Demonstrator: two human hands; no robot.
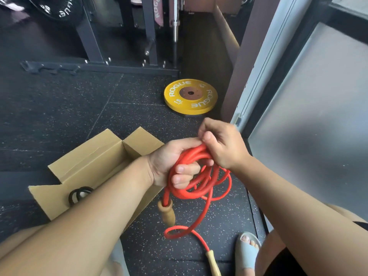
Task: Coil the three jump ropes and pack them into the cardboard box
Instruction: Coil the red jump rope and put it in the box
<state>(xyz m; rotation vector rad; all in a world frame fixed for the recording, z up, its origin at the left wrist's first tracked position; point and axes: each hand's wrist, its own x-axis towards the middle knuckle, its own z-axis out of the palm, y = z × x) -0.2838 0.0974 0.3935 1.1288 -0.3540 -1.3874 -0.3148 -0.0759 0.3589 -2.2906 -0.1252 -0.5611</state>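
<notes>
While the left hand (175, 164) grips looped red rope (199, 176) (rubbery), the right hand (221, 144) pinches it.

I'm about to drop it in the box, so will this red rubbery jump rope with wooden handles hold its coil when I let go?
Probably not: the red rubbery jump rope looks springy, its loops already uneven below the left hand. The tail droops limply, and the hanging wooden handle may drag loops loose.

Both hands (199, 156) grip the red rope (191, 176) — box (87, 156) open.
</notes>
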